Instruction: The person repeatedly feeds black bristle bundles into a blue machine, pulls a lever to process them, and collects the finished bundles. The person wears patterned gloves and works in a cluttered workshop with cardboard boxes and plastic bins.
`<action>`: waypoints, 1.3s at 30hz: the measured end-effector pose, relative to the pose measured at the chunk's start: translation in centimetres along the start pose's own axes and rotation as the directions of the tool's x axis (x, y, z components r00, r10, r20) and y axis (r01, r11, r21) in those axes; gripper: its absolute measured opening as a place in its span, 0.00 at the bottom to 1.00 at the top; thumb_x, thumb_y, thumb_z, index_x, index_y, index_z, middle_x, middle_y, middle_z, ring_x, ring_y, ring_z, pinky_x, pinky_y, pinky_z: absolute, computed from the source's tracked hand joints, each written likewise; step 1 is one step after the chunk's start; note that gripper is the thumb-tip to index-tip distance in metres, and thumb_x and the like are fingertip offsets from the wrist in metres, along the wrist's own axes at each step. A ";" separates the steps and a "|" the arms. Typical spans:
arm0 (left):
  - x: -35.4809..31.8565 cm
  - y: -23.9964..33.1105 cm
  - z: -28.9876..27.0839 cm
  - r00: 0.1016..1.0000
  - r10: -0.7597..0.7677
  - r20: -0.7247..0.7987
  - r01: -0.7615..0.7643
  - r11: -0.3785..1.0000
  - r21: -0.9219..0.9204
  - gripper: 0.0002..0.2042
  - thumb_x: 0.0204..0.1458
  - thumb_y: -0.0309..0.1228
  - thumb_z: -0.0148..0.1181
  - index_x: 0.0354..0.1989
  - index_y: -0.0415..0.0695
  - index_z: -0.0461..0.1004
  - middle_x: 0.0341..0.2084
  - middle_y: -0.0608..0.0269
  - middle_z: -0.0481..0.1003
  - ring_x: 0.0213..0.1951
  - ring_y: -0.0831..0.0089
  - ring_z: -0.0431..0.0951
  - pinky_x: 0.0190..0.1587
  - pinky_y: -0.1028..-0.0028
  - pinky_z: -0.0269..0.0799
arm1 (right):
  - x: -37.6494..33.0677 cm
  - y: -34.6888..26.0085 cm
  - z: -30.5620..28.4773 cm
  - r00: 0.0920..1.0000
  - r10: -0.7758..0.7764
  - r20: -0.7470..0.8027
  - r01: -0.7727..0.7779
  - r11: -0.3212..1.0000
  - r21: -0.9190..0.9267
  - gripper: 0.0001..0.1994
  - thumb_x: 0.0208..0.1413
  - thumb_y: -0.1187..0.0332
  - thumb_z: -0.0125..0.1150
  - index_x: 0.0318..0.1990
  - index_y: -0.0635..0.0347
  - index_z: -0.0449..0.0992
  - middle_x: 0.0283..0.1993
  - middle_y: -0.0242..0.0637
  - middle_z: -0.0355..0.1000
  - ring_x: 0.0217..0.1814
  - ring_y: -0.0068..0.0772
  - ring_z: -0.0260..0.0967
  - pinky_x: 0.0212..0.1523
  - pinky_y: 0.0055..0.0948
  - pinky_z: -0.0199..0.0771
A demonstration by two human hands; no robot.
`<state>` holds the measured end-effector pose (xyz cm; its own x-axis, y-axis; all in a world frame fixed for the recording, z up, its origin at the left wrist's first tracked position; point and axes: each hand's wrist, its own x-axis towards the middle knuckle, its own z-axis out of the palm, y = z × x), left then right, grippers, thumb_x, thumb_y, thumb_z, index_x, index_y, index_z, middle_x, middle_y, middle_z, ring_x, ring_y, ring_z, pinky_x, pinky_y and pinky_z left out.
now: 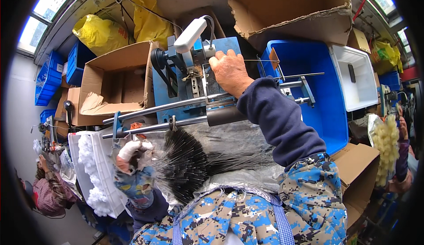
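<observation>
My right hand (230, 72) is closed over a part on top of a blue machine (165, 86). Its fingers curl down, and what lies under them is hidden. A thin rod (258, 60) sticks out to the right of this hand. My left hand (134, 154), with pale wrapping on its fingers, is curled at the left end of the machine's metal rails (154, 111). What it holds, if anything, I cannot make out. Beside it, a fanned bundle of thin dark wires or bristles (185, 163) lies on a grey sheet (251, 176) over my lap.
A white tray (115, 192) with fluffy white pieces (88, 170) stands left. An open cardboard box (115, 50) is behind it. Right of the machine are a blue bin (327, 132) and a white bin (366, 92). Other people work at the far left (48, 196) and far right.
</observation>
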<state>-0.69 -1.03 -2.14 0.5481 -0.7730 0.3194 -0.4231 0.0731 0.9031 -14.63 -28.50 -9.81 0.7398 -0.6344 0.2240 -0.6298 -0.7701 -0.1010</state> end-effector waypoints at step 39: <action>-0.7 0.3 3.2 0.983 -0.179 0.048 0.184 0.901 -0.392 0.17 0.51 0.18 0.52 0.50 0.42 0.64 0.28 0.52 0.74 0.23 0.70 0.75 0.19 0.80 0.69 | -2.9 -2.9 -0.6 0.996 -0.027 0.086 0.015 0.990 0.137 0.31 0.49 0.58 0.58 0.53 0.77 0.59 0.44 0.53 0.61 0.38 0.46 0.68 0.42 0.33 0.71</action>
<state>-3.50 -2.51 -3.05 0.5797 -0.8030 0.1379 0.0021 0.1707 0.9853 -15.06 -24.41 -9.62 0.7744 -0.6166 0.1420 -0.5801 -0.7815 -0.2297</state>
